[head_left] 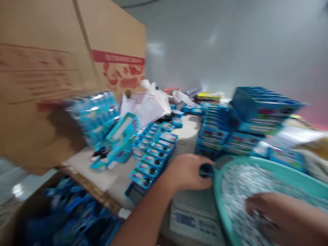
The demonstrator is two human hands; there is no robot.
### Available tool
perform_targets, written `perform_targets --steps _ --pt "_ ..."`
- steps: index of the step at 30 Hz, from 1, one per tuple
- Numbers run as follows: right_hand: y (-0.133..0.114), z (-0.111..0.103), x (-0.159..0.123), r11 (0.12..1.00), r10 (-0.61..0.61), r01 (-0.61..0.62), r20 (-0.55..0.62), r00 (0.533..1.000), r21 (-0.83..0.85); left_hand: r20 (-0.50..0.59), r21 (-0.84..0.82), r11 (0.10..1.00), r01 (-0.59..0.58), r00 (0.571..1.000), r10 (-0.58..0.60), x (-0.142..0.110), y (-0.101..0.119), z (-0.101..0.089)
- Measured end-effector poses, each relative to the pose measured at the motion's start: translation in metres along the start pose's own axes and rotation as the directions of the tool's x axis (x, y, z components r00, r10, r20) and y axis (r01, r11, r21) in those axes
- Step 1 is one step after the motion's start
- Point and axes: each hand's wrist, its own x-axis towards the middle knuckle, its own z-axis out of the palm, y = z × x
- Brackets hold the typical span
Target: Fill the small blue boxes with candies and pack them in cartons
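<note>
My left hand [191, 172] is closed around a small dark blue box [206, 170] whose dark open end points toward the basin. It sits right beside the rim of a teal basin [218, 191]. Many small shiny, silvery-clear pieces [238, 184] fill the basin, too blurred to name. My right hand [279, 213] reaches into them with its fingers curled; what they hold, if anything, is hidden. Below my left hand lies a pale scale [196, 222] with a display and buttons. A tray of small blue boxes [152, 160] stands left of my left forearm.
Stacked blue display boxes [261, 109] rise behind the basin. Left on the table are an opened blue carton [123, 133] and a plastic-wrapped blue pack [94, 116], beside a large cardboard box [51, 68]. Papers [147, 107] lie farther back. Below the table edge, a bin holds blue cartons [77, 212].
</note>
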Motion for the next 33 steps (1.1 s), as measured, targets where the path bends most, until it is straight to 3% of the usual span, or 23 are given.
perform_targets --steps 2,4,8,11,18,22,28,33 --pt "-0.018 -0.022 -0.005 0.982 0.178 -0.163 0.170 0.969 -0.096 -0.019 -0.006 0.999 0.032 0.999 -0.032 0.002 0.002 -0.003" --pt "-0.042 -0.045 0.008 0.932 0.353 -0.290 0.363 0.862 -0.216 -0.030 -0.009 0.996 0.085 0.996 -0.085 0.005 0.002 -0.005" --pt "-0.081 -0.080 0.033 0.893 0.448 -0.362 0.460 0.766 -0.268 0.037 -0.069 0.988 0.138 0.990 -0.136 0.007 0.004 -0.010" --pt "-0.094 -0.091 0.033 0.876 0.480 -0.372 0.486 0.730 -0.306 0.123 -0.148 0.983 0.106 0.989 -0.088 0.006 0.005 -0.014" --pt "-0.088 -0.082 0.028 0.913 0.398 -0.296 0.451 0.799 -0.282 0.133 -0.172 0.980 0.097 0.988 -0.075 0.009 0.000 -0.012" --pt "-0.083 -0.092 0.035 0.933 0.343 -0.265 0.375 0.861 -0.245 0.132 -0.180 0.981 0.074 0.990 -0.050 0.008 -0.002 -0.011" --pt "-0.079 -0.122 0.071 0.988 0.122 -0.094 0.247 0.961 -0.120 0.128 -0.187 0.981 0.047 0.992 -0.023 0.007 -0.002 -0.013" --pt "-0.089 -0.119 0.105 0.996 -0.034 0.053 0.257 0.966 -0.069 0.134 -0.121 0.989 0.081 0.989 -0.065 0.005 0.001 -0.016"
